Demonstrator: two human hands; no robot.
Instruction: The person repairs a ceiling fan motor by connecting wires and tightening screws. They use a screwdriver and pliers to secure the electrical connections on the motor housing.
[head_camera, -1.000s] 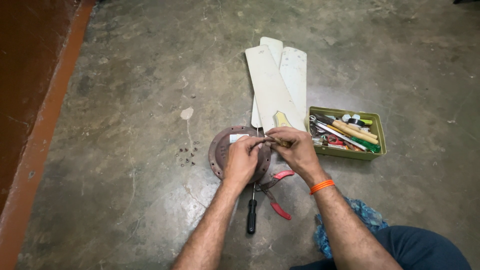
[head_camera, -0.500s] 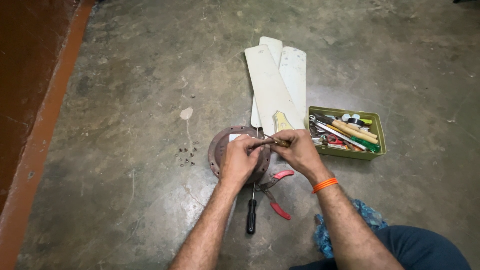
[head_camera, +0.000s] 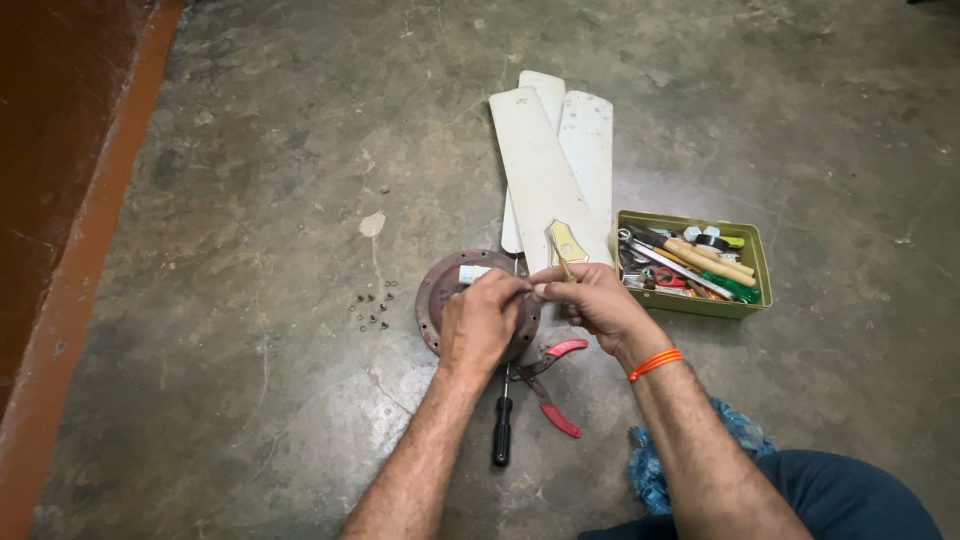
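Head view looks down on your two hands meeting over a round rust-brown motor housing (head_camera: 437, 292) that lies flat on the concrete floor (head_camera: 250, 200). Your left hand (head_camera: 480, 318) rests on top of the housing with its fingers curled in tight, pinching something small at the fingertips; what it is cannot be made out. Your right hand (head_camera: 590, 298), with an orange band (head_camera: 655, 363) at the wrist, is closed in a pinch too, its fingertips touching those of the left, and a thin stick-like tool (head_camera: 564, 268) pokes up out of its grip. A small white piece (head_camera: 472, 272) sits on the housing just beyond your left knuckles.

Below your hands, towards you, a black-handled screwdriver (head_camera: 502, 432) lies pointing at the housing, and red-handled pliers (head_camera: 552, 385) lie just beside it, under your right wrist. Beyond your hands, three cream fan blades (head_camera: 555, 160) lie stacked and fanned out, the nearest one ending in a brass-coloured bracket (head_camera: 566, 243) right by your right fingertips. To the right of your right hand stands a green tray (head_camera: 755, 262) crowded with hand tools. A scatter of small screws (head_camera: 372, 305) lies to the left of the housing, well clear of your left hand. A crumpled blue cloth (head_camera: 650, 470) sits beside your right forearm, near your knee.
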